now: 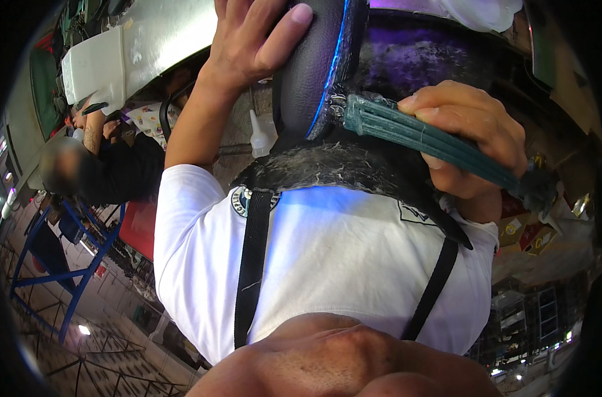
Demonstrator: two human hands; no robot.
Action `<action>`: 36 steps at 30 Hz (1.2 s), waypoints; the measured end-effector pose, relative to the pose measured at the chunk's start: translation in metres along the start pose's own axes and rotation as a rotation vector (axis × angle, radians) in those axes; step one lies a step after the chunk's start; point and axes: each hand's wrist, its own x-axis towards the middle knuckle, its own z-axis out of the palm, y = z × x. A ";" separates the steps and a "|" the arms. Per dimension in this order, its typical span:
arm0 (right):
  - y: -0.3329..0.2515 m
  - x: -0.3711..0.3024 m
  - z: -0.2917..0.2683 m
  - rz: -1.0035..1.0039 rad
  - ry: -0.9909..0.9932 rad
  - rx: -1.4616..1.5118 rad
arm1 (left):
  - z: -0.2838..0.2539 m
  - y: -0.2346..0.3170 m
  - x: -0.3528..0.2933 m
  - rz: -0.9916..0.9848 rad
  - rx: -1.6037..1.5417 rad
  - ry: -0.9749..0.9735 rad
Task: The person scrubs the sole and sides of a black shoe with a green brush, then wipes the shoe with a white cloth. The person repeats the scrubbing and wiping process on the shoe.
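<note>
A long black grained-leather piece (310, 63) with a blue-lit edge stands in front of my chest. My left hand (251, 40) is on its left side, the thumb laid across the leather and the other fingertips cut off by the upper rim. In my right hand (469, 129) is a dark green ridged tool (440, 142), pinched between thumb and fingers. Its left end meets the piece's right edge, at a small dark frayed spot (339, 102). A worn black apron (327, 165) covers my lap below the piece.
A pale machine bed or worktop (165, 40) runs along the upper left. Below my left forearm a white nozzle bottle (258, 135) stands. Another person (115, 165) sits at the left near a blue metal frame (69, 274). Boxes (532, 235) lie at the right.
</note>
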 end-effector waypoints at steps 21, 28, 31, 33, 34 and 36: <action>-0.037 0.074 -0.081 -0.169 -0.330 -0.362 | -0.019 -0.002 0.068 -0.420 0.003 -0.267; -0.049 0.104 -0.093 -0.146 -0.271 -0.493 | -0.043 0.006 0.119 -0.789 -0.123 -0.404; -0.047 0.114 -0.087 -0.158 -0.170 -0.629 | -0.052 -0.004 0.133 -0.888 -0.244 -0.479; -0.040 0.118 -0.094 -0.170 -0.183 -0.636 | -0.060 -0.005 0.149 -1.030 -0.434 -0.512; -0.033 0.119 -0.100 -0.182 -0.207 -0.606 | -0.060 -0.008 0.146 -1.007 -0.415 -0.504; -0.023 0.121 -0.104 -0.199 -0.226 -0.549 | -0.060 -0.014 0.137 -0.952 -0.397 -0.485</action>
